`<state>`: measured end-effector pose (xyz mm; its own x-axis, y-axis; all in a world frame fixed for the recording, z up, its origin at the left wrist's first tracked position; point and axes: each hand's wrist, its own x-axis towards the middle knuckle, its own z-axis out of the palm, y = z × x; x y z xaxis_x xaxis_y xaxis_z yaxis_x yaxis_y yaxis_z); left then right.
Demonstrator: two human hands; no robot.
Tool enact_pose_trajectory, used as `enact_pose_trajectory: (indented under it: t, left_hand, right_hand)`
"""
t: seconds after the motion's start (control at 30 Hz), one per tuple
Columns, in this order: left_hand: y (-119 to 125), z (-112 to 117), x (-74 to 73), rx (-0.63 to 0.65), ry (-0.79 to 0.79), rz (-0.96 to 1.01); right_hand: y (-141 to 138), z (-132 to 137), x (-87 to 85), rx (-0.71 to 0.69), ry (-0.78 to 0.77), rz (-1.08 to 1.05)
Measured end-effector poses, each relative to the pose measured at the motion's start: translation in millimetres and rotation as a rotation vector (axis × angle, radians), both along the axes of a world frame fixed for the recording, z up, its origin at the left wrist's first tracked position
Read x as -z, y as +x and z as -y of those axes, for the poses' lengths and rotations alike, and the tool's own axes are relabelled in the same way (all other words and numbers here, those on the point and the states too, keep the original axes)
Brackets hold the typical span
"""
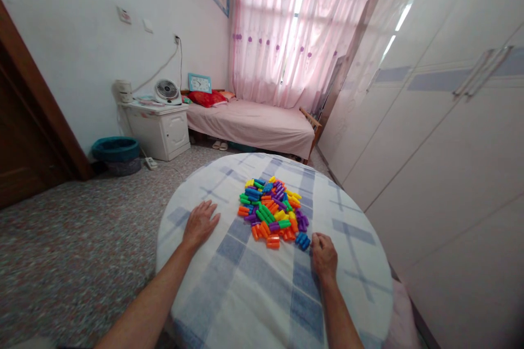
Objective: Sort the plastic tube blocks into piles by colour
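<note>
A heap of small plastic building pieces [272, 207] in orange, green, purple, yellow and blue lies on the round table [257, 305]. Each piece looks like short tubes joined side by side. To the left of the heap, my left hand [200, 223] rests flat on the cloth, fingers spread and holding nothing. My right hand [325, 255] lies at the heap's right front with its fingers curled in, and nothing shows in them. A blue piece [303, 241] sits just left of its fingertips; I cannot tell whether they touch.
A blue and white checked cloth covers the table. Beyond it stands a bed [254, 120] with a pink sheet. On the left are a white cabinet [158, 131] bearing a fan [167, 90], and a lined bin [117, 155]. A white wardrobe [442, 142] runs along the right.
</note>
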<state>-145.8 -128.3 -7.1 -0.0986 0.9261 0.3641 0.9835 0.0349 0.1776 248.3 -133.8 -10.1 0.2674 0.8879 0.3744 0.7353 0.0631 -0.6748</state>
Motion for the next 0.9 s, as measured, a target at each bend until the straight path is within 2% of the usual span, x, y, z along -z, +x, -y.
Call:
enact_pose_trajectory:
  t: [0.2,0.4,0.57,0.9]
  left_hand:
    - [1.0,1.2,-4.2,-0.004,-0.014,-0.002]
    - [1.3,1.9,-5.7,-0.006,-0.018,0.001]
    - [0.9,1.7,-5.5,0.006,-0.012,0.002]
    - [3.0,3.2,-8.7,-0.008,-0.018,0.027]
  right_hand:
    - [-3.3,0.5,-4.7,-0.126,0.008,-0.008]
    - [-1.2,0.5,-4.6,-0.105,0.003,-0.040]
    - [-2.0,0.3,-5.3,-0.177,-0.016,0.017]
    - [-2.9,1.0,-6.5,-0.176,-0.037,0.063]
